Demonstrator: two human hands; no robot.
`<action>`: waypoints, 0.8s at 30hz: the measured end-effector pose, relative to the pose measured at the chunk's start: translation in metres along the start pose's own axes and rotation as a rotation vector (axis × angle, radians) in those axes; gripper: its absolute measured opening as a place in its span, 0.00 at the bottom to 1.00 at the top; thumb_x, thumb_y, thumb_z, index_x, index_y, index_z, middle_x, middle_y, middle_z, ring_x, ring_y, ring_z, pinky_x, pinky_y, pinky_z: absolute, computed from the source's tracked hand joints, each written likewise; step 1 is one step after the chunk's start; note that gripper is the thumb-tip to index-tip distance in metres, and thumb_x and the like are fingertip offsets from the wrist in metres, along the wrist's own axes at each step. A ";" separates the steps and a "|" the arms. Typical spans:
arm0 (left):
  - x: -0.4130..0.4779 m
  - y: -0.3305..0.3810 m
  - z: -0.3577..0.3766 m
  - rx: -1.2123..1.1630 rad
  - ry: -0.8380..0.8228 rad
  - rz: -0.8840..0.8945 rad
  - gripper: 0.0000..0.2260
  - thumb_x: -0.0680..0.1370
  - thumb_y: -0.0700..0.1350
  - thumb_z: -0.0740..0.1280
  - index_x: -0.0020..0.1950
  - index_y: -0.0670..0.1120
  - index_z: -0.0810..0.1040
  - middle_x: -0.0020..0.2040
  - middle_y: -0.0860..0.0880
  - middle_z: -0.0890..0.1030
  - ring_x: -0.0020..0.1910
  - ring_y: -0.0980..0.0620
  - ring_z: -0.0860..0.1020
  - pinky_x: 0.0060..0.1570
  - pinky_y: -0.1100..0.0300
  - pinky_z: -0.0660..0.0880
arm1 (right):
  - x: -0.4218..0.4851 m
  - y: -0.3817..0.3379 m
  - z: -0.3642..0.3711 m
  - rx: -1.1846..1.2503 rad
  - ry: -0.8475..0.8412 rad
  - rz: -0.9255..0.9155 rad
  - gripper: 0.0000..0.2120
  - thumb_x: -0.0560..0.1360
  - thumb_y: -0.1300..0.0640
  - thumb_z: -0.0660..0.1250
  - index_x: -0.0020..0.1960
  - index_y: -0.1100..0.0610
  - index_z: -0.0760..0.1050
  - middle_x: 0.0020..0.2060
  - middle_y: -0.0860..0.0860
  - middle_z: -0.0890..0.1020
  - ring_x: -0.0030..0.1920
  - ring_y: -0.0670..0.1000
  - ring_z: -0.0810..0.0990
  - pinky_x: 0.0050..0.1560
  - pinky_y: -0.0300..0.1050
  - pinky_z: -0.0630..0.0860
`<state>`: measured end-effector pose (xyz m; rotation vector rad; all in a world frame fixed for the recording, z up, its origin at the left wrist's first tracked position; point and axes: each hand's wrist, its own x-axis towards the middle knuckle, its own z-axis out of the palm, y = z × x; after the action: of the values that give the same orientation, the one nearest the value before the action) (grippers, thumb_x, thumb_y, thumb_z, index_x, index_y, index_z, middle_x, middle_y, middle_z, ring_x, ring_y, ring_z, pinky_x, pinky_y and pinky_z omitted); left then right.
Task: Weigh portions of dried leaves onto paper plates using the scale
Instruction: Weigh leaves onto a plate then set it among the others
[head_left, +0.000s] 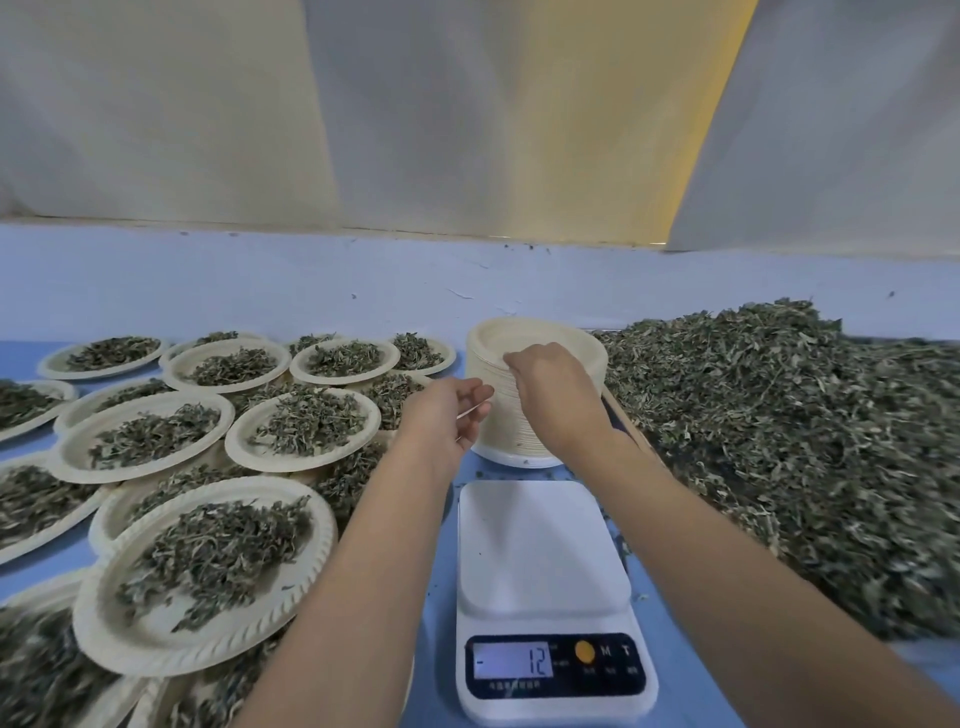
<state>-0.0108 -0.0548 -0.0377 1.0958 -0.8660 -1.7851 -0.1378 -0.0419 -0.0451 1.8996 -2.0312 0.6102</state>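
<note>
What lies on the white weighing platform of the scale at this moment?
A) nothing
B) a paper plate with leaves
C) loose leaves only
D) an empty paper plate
A: the platform of the scale is bare white, and the empty plates stand stacked behind it.

Your head-worn wide-angle camera looks forward and steeply down, close over the scale (545, 551) at bottom centre. The stack of paper plates (501, 431) sits mid-frame; the blue table (15, 354) and draped wall (467, 130) fill the distance.
</note>
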 end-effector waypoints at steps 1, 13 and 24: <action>0.000 -0.001 0.000 -0.001 -0.002 -0.004 0.08 0.79 0.37 0.60 0.43 0.44 0.76 0.36 0.51 0.81 0.28 0.57 0.75 0.28 0.68 0.67 | 0.000 0.000 0.000 0.002 0.002 -0.001 0.17 0.77 0.67 0.56 0.63 0.61 0.74 0.56 0.58 0.78 0.58 0.58 0.72 0.57 0.50 0.67; 0.003 -0.003 0.004 -0.017 0.011 -0.008 0.09 0.79 0.37 0.58 0.42 0.43 0.76 0.37 0.49 0.81 0.30 0.56 0.74 0.28 0.69 0.68 | 0.006 0.005 -0.004 0.081 0.092 0.003 0.15 0.76 0.70 0.57 0.57 0.64 0.77 0.53 0.59 0.80 0.56 0.60 0.73 0.56 0.51 0.67; 0.015 0.000 0.024 -0.089 0.070 0.189 0.10 0.78 0.32 0.61 0.37 0.39 0.73 0.33 0.43 0.74 0.29 0.51 0.71 0.25 0.68 0.71 | 0.003 0.010 -0.016 0.307 0.107 -0.008 0.11 0.78 0.64 0.62 0.56 0.65 0.80 0.52 0.59 0.83 0.56 0.59 0.77 0.57 0.51 0.70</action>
<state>-0.0370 -0.0659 -0.0335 0.9803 -0.8115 -1.6047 -0.1491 -0.0361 -0.0313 1.9866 -1.9526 1.0504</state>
